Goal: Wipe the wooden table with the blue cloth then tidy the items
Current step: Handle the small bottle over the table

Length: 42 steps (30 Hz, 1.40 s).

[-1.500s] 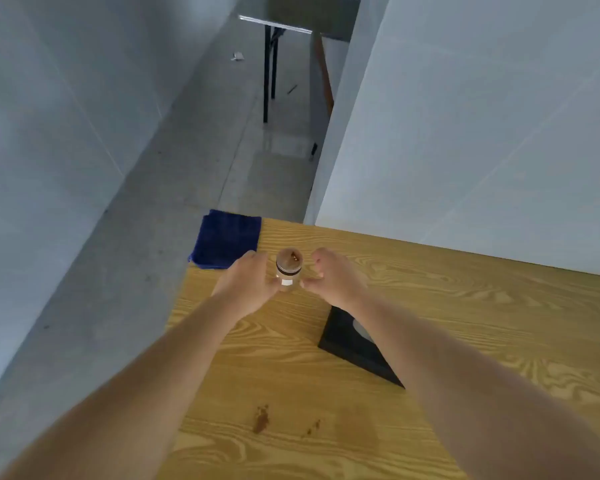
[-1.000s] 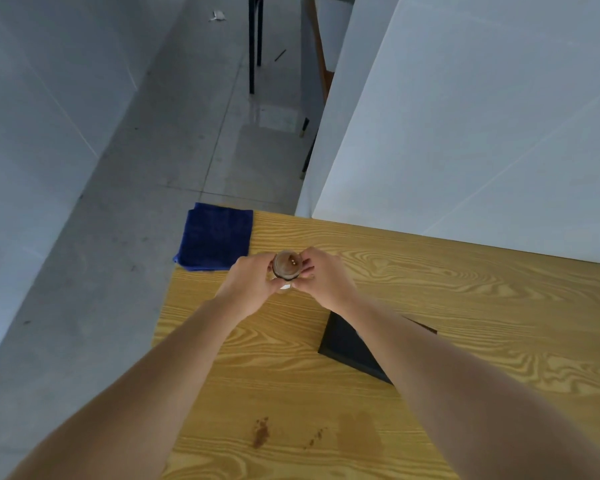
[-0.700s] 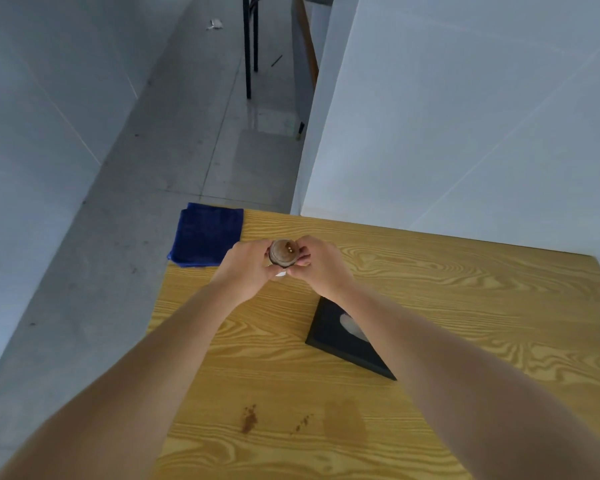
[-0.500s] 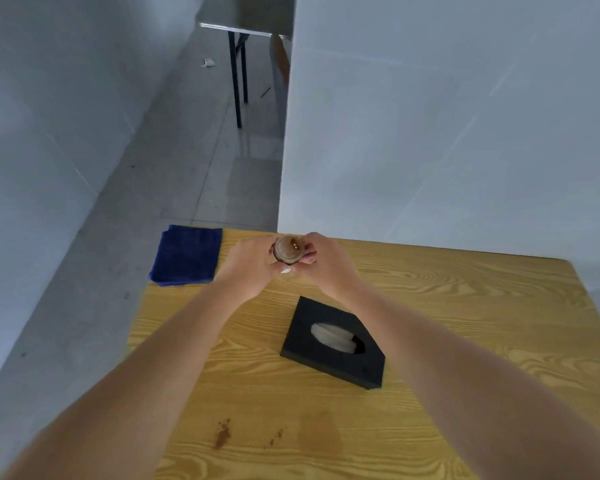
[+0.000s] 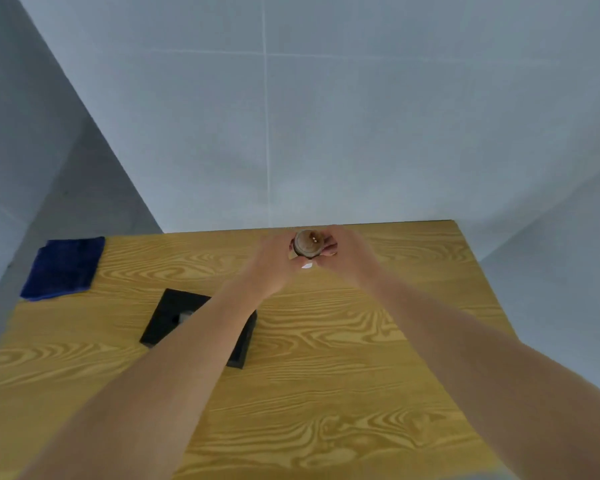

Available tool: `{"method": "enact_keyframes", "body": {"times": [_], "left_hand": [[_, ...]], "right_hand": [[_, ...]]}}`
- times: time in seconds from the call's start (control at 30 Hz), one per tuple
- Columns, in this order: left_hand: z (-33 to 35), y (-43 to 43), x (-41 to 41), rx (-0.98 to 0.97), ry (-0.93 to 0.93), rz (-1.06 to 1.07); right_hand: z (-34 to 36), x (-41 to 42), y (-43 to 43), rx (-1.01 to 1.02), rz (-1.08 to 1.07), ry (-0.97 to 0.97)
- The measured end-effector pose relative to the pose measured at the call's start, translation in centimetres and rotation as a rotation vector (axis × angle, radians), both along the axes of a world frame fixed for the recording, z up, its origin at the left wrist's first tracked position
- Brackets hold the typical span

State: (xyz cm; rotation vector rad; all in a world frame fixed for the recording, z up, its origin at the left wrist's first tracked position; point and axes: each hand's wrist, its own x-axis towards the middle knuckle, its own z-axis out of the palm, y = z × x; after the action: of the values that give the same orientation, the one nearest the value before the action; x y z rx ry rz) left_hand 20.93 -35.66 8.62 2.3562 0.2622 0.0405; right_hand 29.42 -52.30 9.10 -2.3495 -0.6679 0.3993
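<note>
A small brown bottle (image 5: 308, 242) with a round cap is held near the far edge of the wooden table (image 5: 343, 341). My left hand (image 5: 274, 263) grips it from the left and my right hand (image 5: 349, 254) grips it from the right. The folded blue cloth (image 5: 63, 268) lies at the table's far left corner, well apart from both hands. A black tissue box (image 5: 167, 318) sits left of centre, partly hidden under my left forearm.
A grey tiled wall stands right behind the table's far edge. The floor drops away past the left and right edges of the table.
Both hands closed on the brown bottle and carried it rightwards along the far edge, away from the blue cloth. The view swung right; the stains near the front edge have left the frame.
</note>
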Motion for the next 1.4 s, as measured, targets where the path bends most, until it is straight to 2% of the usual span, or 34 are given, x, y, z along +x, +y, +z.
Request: {"method": "enact_keyframes", "body": {"times": [0.3, 0.47, 0.6, 1.0, 1.13, 1.27, 1.4], "left_hand": [[-5.4, -14.5, 4.7, -0.107, 0.060, -0.125], [-8.0, -18.7, 5.2, -0.113, 0.113, -0.177], [-9.2, -20.6, 5.0, -0.047, 0.145, -0.185], [-10.9, -21.6, 4.1, -0.030, 0.178, -0.144], [-10.9, -20.7, 3.4, -0.009, 0.271, -0.168], [-9.7, -18.1, 1.7, 0.041, 0.313, -0.153], [-7.1, -13.8, 0.0, 0.141, 0.234, -0.063]], "right_hand": [[-3.8, 1.8, -15.1, -0.083, -0.162, 0.087], [-6.2, 1.4, -19.5, -0.120, -0.201, 0.125], [-7.8, 1.0, -21.2, -0.161, -0.212, 0.124], [-10.3, 0.1, -21.7, -0.155, -0.263, 0.201], [-9.3, -0.3, -21.4, -0.215, -0.245, 0.203], [-7.1, -0.3, -19.6, -0.288, -0.141, 0.068], [-4.9, -0.4, -15.1, -0.370, 0.013, -0.127]]}}
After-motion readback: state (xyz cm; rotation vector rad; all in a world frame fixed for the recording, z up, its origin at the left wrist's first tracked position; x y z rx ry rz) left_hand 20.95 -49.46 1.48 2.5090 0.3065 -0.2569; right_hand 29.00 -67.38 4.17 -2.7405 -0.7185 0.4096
